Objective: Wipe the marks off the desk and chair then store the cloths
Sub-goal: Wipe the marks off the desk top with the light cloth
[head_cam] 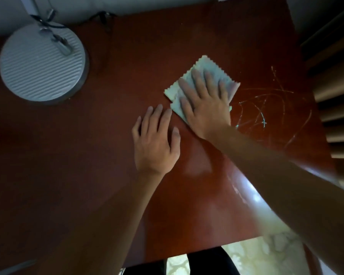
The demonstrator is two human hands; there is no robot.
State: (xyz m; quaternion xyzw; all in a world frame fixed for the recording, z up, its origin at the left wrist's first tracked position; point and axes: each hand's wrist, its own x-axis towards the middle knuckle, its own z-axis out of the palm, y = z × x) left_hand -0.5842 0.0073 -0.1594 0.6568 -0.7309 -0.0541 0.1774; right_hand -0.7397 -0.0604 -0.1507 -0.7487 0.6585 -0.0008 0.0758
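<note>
A pale blue-grey cloth (205, 65) with zigzag edges lies folded on the reddish-brown desk (87, 145). My right hand (204, 105) presses flat on the cloth, fingers straight and spread. My left hand (155, 141) rests flat on the bare desk just left of the cloth, its fingertips close to the cloth's near corner. Thin pale scribble marks (266, 112) cover the desk to the right of the cloth. No chair seat is clearly in view.
A round ribbed grey lamp base (42, 64) with a cable stands at the desk's far left. Brown slatted wood (332, 92) runs along the right edge. Below the desk's near edge show a pale patterned floor (266, 255) and dark trouser legs.
</note>
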